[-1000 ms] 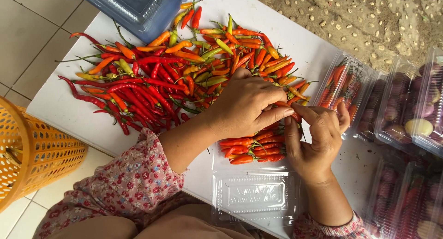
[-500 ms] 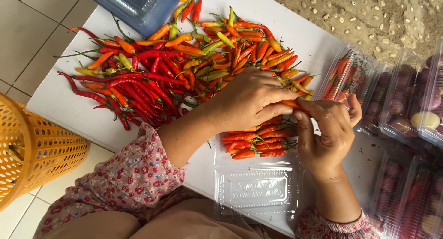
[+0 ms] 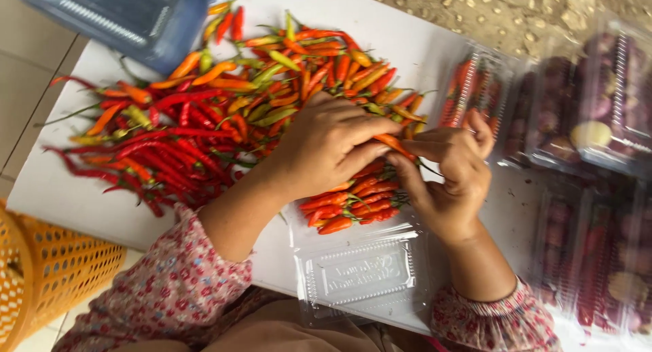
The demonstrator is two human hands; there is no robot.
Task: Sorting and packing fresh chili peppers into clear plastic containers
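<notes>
A big heap of red, orange and green chilli peppers [image 3: 197, 114] lies on a white table [image 3: 75, 196]. My left hand [image 3: 326, 145] and my right hand [image 3: 451, 175] meet over a clear plastic clamshell tray [image 3: 360, 270], both pinching one orange chilli [image 3: 394, 145] between their fingertips. Under my hands a small bundle of red chillies [image 3: 353, 202] lies in the open half of the tray. The tray's lid half sits nearer to me, with nothing in it.
A blue scale-like box [image 3: 122, 19] stands at the far left. An orange plastic basket [image 3: 41, 277] sits off the table's left edge. Closed clear packs of chillies [image 3: 475, 87] and purple shallots [image 3: 598, 100] fill the right side. Gravel ground lies beyond the table.
My hands have stayed together over the tray; the orange chilli has been lifted between the fingertips of both hands. The view has shifted slightly.
</notes>
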